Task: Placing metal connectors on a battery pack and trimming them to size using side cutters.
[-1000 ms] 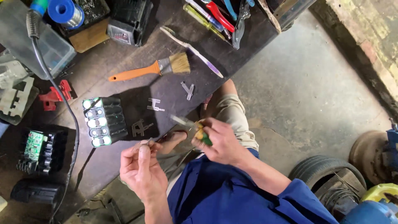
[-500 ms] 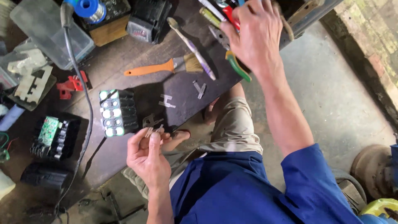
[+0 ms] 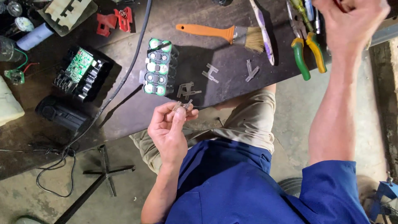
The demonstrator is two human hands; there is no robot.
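Dark worn surface (image 3: 124,112) upper frame, concrete floor (image 3: 373,103) right. Left hand (image 3: 168,128) grip pinching metal strip (image 3: 183,106); right hand (image 3: 350,23) grip fisted, contents unclear.

No packages, labels, signs or screens can be made out here.

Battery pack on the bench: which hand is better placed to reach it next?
Probably left. The left hand pinches a small metal strip close below the battery pack; the right hand is closed up by the pliers, far across.
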